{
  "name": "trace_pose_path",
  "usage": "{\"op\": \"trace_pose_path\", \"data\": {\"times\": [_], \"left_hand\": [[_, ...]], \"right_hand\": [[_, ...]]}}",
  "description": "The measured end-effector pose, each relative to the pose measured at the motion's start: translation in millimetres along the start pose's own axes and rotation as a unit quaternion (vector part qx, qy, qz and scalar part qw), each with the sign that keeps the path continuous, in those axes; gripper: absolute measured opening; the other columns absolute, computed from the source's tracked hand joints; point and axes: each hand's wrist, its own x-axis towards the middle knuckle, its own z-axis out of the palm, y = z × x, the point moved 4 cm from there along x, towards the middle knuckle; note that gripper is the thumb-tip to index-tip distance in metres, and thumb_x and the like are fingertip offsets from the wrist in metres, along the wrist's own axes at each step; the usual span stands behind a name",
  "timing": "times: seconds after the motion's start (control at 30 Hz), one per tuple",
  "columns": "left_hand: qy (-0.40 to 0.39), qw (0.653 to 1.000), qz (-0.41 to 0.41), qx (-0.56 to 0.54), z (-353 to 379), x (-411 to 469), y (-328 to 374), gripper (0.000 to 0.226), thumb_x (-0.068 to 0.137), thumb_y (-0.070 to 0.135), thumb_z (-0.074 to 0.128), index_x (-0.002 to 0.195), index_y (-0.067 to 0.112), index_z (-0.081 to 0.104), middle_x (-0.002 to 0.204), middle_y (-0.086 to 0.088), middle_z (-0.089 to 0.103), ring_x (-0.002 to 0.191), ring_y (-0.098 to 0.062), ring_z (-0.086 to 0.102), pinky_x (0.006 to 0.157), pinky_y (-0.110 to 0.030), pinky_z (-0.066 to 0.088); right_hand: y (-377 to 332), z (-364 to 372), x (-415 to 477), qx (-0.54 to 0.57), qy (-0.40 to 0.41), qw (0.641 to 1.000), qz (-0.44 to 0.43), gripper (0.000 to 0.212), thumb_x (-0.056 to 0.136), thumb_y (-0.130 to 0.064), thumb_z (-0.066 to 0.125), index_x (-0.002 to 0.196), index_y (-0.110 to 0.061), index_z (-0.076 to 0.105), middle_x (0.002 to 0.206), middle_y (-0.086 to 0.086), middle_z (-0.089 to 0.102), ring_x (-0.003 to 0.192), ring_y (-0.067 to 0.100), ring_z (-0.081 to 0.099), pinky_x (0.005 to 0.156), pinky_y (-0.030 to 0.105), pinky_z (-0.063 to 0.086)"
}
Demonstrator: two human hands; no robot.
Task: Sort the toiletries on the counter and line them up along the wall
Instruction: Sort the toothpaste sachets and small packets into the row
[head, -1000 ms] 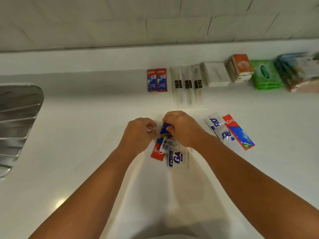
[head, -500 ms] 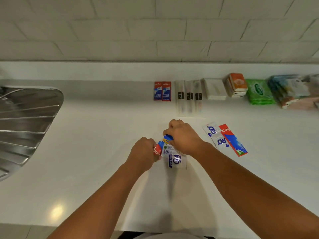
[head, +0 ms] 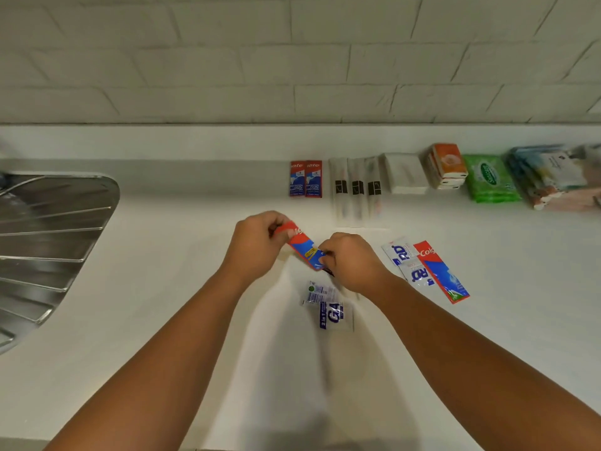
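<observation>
Nearest the front edge, two small white sachets with blue print are lying overlapped on the white countertop. They are sitting between the person's two forearms and touching neither hand.

Just beyond them, both hands are holding one flat red and blue toothpaste sachet, which is running at a slant with its red end toward the far left. The left hand is pinching the red end, fingers curled round it. The right hand is gripping the blue end, fingers clenched on it.

To the right of the right hand, two white sachets with blue lettering are lying against a long red and blue toothpaste sachet.

Farther back, a row is standing along the white tiled wall. From left to right it is showing:
- a pair of red and blue sachets side by side
- three slim clear-wrapped packs with black labels
- a flat white pack
- a stack of orange and white packets
- a green soft pack
- a blurred pile of mixed packets

A ribbed steel drainer is occupying the counter's left side.
</observation>
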Motion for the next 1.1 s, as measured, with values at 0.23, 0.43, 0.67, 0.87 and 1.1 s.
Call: {"op": "trace_pose_path", "data": {"times": [0.23,0.43,0.67,0.87,1.1], "left_hand": [[0.022,0.982,-0.050,-0.183,12.0,20.3,-4.3,0.017,0.087,0.012,0.076,0.103,0.016,0.071,0.088,-0.004,0.073,0.077,-0.008,0.067,0.077,-0.023,0.058],[-0.005,0.982,-0.102,-0.160,30.2,18.3,-38.2,0.004,0.089,0.017,0.075,0.092,0.019,0.075,0.079,0.003,0.075,0.062,-0.001,0.062,0.065,-0.019,0.049],[-0.020,0.966,-0.154,-0.209,35.1,48.4,-50.2,0.013,0.090,0.011,0.073,0.080,0.020,0.075,0.067,-0.009,0.071,0.055,-0.016,0.056,0.062,-0.029,0.051],[0.001,0.946,-0.198,-0.259,37.7,98.0,-47.7,0.010,0.093,0.006,0.067,0.085,0.008,0.072,0.065,-0.006,0.066,0.054,-0.013,0.059,0.059,-0.028,0.057],[0.009,0.940,-0.256,-0.226,45.9,152.4,-59.7,0.008,0.093,0.007,0.068,0.092,0.002,0.074,0.070,-0.010,0.068,0.053,-0.016,0.059,0.054,-0.025,0.052]], "right_hand": [[-0.5,-1.9,15.5,0.285,0.050,0.954,0.075,0.031,0.090,-0.013,0.066,0.062,-0.024,0.058,0.069,0.002,0.058,0.058,0.010,0.050,0.053,0.017,0.040],[-1.8,-1.1,34.7,0.392,0.065,0.912,0.102,0.011,0.092,-0.010,0.064,0.088,-0.003,0.071,0.068,0.008,0.066,0.054,0.010,0.057,0.051,0.014,0.047],[1.5,3.5,64.9,0.467,0.067,0.868,0.153,0.013,0.093,-0.007,0.062,0.095,0.003,0.069,0.070,0.017,0.063,0.050,0.011,0.056,0.051,0.020,0.052],[4.3,-1.2,102.3,0.505,0.087,0.835,0.200,0.010,0.091,-0.004,0.060,0.096,0.001,0.067,0.070,0.014,0.063,0.056,0.023,0.061,0.057,0.036,0.057],[15.3,-7.2,141.1,0.268,0.113,0.939,0.183,0.015,0.086,-0.012,0.060,0.084,-0.004,0.072,0.080,0.011,0.071,0.075,0.029,0.070,0.072,0.042,0.060]]}}
